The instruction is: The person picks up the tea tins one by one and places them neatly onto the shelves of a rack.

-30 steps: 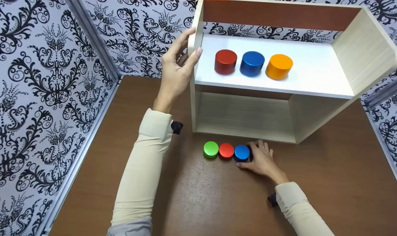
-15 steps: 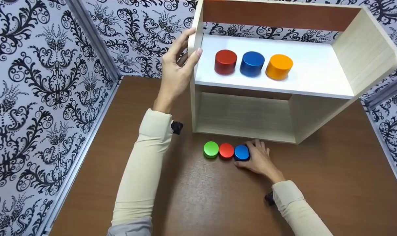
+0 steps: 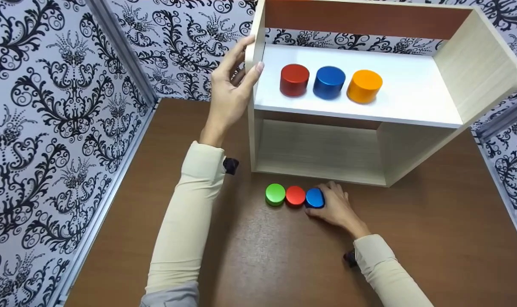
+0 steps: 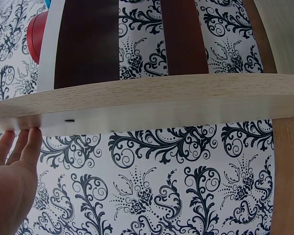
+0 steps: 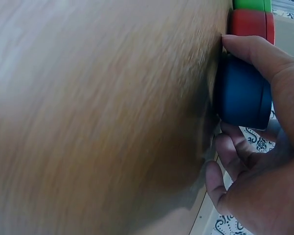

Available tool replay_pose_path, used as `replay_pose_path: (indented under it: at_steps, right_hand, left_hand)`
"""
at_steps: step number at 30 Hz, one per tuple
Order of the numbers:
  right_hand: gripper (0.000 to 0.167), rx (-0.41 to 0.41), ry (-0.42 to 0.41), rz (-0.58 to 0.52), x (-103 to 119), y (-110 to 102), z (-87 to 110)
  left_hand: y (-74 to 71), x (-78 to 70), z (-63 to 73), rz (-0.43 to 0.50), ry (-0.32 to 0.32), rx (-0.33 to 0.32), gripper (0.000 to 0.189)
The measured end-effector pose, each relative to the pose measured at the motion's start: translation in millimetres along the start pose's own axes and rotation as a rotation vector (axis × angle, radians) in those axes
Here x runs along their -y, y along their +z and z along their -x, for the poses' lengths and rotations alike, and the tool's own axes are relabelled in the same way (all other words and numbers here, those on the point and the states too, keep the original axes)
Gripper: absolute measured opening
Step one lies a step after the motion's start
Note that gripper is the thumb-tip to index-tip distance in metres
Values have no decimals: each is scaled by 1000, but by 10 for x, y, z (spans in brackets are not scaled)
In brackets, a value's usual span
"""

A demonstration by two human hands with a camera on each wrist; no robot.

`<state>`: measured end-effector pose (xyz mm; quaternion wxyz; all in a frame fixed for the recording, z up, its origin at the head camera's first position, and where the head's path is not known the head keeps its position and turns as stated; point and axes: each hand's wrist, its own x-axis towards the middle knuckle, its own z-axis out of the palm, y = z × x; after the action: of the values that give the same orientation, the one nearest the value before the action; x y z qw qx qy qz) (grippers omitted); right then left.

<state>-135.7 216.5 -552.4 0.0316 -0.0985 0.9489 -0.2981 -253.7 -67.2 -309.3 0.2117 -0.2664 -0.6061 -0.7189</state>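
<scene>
In the head view, my right hand (image 3: 335, 204) curls round a blue canister (image 3: 314, 198) on the table, thumb on its near side and fingers on the far side. The right wrist view shows the blue canister (image 5: 242, 93) upright between thumb and fingers, with a seam near its top. Left of it, in a touching row, stand a red canister (image 3: 295, 196) and a green canister (image 3: 275, 194). My left hand (image 3: 230, 87) holds the left side panel (image 3: 253, 55) of a wooden shelf unit; its fingertips press the panel's outer face in the left wrist view, thumb hidden there.
On the white upper shelf (image 3: 412, 85) stand a dark red canister (image 3: 294, 81), a dark blue canister (image 3: 329, 83) and an orange canister (image 3: 364, 87). The lower compartment (image 3: 318, 147) opens towards me. Patterned walls (image 3: 71, 128) enclose the brown table (image 3: 258, 256).
My right hand has shifted slightly left and closed in on the blue canister. My left hand stays on the side panel. The canisters stand in the same places.
</scene>
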Motion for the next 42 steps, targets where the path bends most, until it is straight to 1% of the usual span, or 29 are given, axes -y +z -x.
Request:
replay_pose_path:
  at_steps: [11, 21, 28, 34, 42]
  right_hand:
    - [62, -3, -3, -25, -5, -17, 20]
    - [64, -23, -2, -27, -9, -89, 92]
    - [63, -37, -15, -32, 29, -170, 129]
    - [62, -48, -31, -62, 99, -272, 174]
    - [60, -70, -27, -106, 184, -400, 252]
  left_hand:
    - [4, 2, 0, -3, 10, -3, 47]
    - [2, -7, 5, -8, -3, -6, 48]
    - [7, -6, 3, -1, -1, -6, 48]
    - [8, -11, 1, 1, -15, -8, 48]
    - [4, -11, 2, 5, -19, -8, 48]
